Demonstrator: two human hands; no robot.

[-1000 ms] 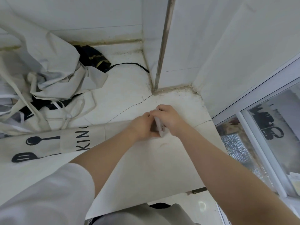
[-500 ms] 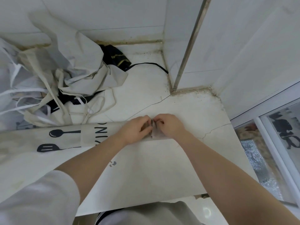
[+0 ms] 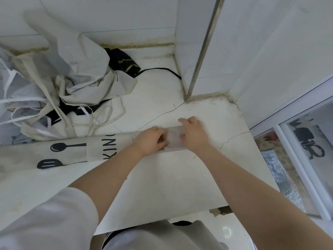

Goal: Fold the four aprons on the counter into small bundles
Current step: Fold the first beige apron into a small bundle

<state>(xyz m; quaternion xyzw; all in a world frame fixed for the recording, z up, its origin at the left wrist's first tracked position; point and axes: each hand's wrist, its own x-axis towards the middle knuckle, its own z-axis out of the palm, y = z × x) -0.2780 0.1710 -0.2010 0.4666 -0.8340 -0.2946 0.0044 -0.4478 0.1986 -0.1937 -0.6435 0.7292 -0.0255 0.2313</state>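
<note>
Printed apron end fold, frame centre

The printed apron [image 3: 72, 152], a long strip across the table [image 3: 162, 186], is pinched by the left hand [image 3: 150, 140] and pressed by the flat right hand [image 3: 192, 134]. Soft, light cloth; hold at the folded end.

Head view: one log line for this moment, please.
step: folding end of printed apron | left hand: curled on fold | right hand: pressing it flat | pile of aprons: unfolded | counter
</note>
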